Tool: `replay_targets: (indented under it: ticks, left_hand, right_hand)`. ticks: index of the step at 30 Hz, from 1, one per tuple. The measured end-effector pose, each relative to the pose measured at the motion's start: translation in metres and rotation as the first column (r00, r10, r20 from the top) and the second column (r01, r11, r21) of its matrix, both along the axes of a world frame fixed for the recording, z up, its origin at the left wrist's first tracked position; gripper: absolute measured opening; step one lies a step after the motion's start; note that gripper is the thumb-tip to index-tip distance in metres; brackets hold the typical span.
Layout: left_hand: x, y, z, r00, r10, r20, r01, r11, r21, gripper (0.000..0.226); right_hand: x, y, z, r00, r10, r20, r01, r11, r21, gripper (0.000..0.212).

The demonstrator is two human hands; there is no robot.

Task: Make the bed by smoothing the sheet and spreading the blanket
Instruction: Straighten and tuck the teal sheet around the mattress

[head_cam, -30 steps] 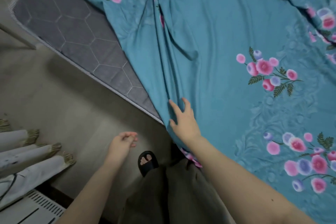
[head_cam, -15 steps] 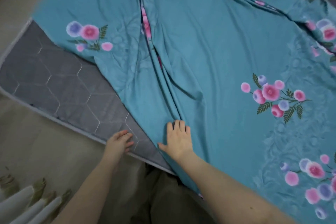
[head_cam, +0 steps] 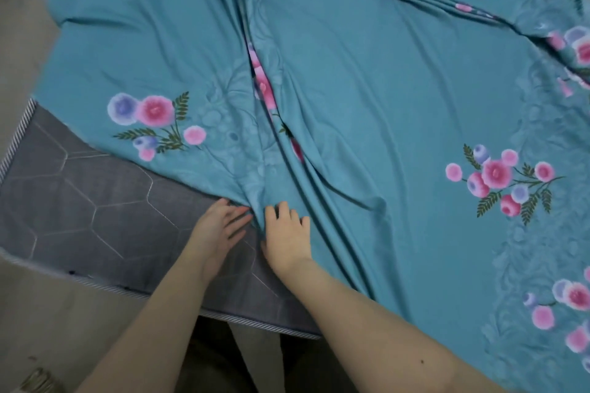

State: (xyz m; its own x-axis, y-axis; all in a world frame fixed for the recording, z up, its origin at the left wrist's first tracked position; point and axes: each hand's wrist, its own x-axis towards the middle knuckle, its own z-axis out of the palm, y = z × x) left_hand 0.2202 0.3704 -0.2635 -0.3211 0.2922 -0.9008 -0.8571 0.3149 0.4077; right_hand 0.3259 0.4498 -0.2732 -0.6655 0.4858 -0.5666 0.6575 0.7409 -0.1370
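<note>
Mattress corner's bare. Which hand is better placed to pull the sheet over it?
Probably left: left hand touches the sheet at its edge beside the bare mattress; right hand rests farther in.

Dim, soft light; blurred edges

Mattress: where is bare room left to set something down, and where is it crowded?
The bare grey mattress is free, a wedge between the edge of the teal sheet and the striped piping. Crowded where the left hand and right hand meet the bunched folds.
</note>
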Motion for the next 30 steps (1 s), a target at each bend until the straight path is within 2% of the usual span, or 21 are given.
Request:
replay_targets:
  ticks: [2,4,7,9,11,13,14,15,17,18,19,20,21,23,24,26,28,30]
  left_hand:
    - [-0.014,-0.003,0.000,0.992,-0.049,-0.117,0.045,0.999,-0.030,0.044]
    - [-0.036,-0.011,-0.002,0.959,-0.050,-0.278,0.028,0.996,-0.083,0.053]
    - [-0.083,-0.032,-0.003,0.911,-0.073,-0.405,0.026,0.992,-0.120,0.060]
    - [-0.116,-0.048,-0.001,0.881,-0.177,-0.438,0.121,0.981,-0.152,0.061]
    - [-0.145,-0.065,-0.001,0.833,-0.296,-0.467,0.227,0.953,-0.199,0.061]
    - [-0.171,-0.079,-0.002,0.797,-0.382,-0.468,0.295,0.922,-0.250,0.060]
    - [-0.182,-0.083,-0.001,0.778,-0.427,-0.460,0.328,0.901,-0.282,0.060]
    - [-0.193,-0.085,-0.001,0.761,-0.467,-0.450,0.353,0.880,-0.318,0.060]
    - [-0.211,-0.083,0.002,0.751,-0.514,-0.415,0.382,0.851,-0.361,0.060]
    - [-0.219,-0.079,0.002,0.768,-0.508,-0.389,0.388,0.853,-0.348,0.062]
    - [-0.226,-0.074,0.003,0.808,-0.470,-0.356,0.370,0.874,-0.314,0.062]
    - [-0.233,-0.067,0.003,0.852,-0.413,-0.321,0.335,0.902,-0.271,0.057]
    - [-0.240,-0.059,0.004,0.893,-0.348,-0.284,0.288,0.929,-0.232,0.048]
    - [-0.257,-0.044,0.003,0.954,-0.210,-0.214,0.176,0.970,-0.166,0.035]
    - [-0.265,-0.037,0.004,0.968,-0.164,-0.187,0.137,0.979,-0.151,0.036]
    - [-0.283,-0.025,0.002,0.971,-0.160,-0.179,0.132,0.978,-0.161,0.032]
    - [-0.297,-0.014,0.000,0.973,-0.124,-0.195,0.086,0.978,-0.190,0.028]
    - [-0.308,-0.007,-0.004,0.968,-0.112,-0.223,0.062,0.974,-0.219,0.035]
  right_hand:
    - [-0.021,0.006,0.004,0.991,-0.137,0.005,0.137,0.990,-0.013,0.026]
    - [-0.039,0.024,0.013,0.928,-0.372,0.019,0.372,0.925,-0.074,0.025]
    - [-0.047,0.072,0.025,0.678,-0.733,-0.056,0.732,0.680,-0.036,0.029]
    - [-0.043,0.102,0.029,0.534,-0.835,-0.136,0.846,0.530,0.065,0.027]
    - [-0.038,0.118,0.032,0.489,-0.858,-0.161,0.860,0.442,0.255,0.030]
    - [-0.040,0.119,0.030,0.523,-0.835,-0.173,0.814,0.430,0.390,0.032]
    - [-0.045,0.116,0.029,0.556,-0.814,-0.168,0.797,0.463,0.388,0.029]
    - [-0.052,0.110,0.028,0.581,-0.798,-0.160,0.792,0.510,0.335,0.027]
    - [-0.071,0.092,0.021,0.599,-0.787,-0.149,0.800,0.582,0.145,0.036]
    - [-0.083,0.081,0.019,0.578,-0.807,-0.119,0.815,0.579,0.029,0.044]
    - [-0.094,0.072,0.016,0.531,-0.844,-0.078,0.838,0.537,-0.095,0.052]
    - [-0.103,0.063,0.013,0.456,-0.889,-0.032,0.865,0.452,-0.220,0.058]
    - [-0.110,0.054,0.009,0.346,-0.938,0.016,0.885,0.321,-0.338,0.060]
    - [-0.125,0.040,0.006,0.030,-0.992,0.119,0.826,-0.043,-0.562,0.046]
    - [-0.132,0.035,0.005,-0.131,-0.975,0.180,0.722,-0.219,-0.656,0.037]
    - [-0.142,0.027,0.001,-0.375,-0.868,0.327,0.425,-0.474,-0.771,0.039]
    - [-0.150,0.022,-0.001,-0.498,-0.733,0.464,0.137,-0.595,-0.792,0.043]
    - [-0.158,0.022,0.002,-0.513,-0.668,0.539,-0.002,-0.626,-0.779,0.037]
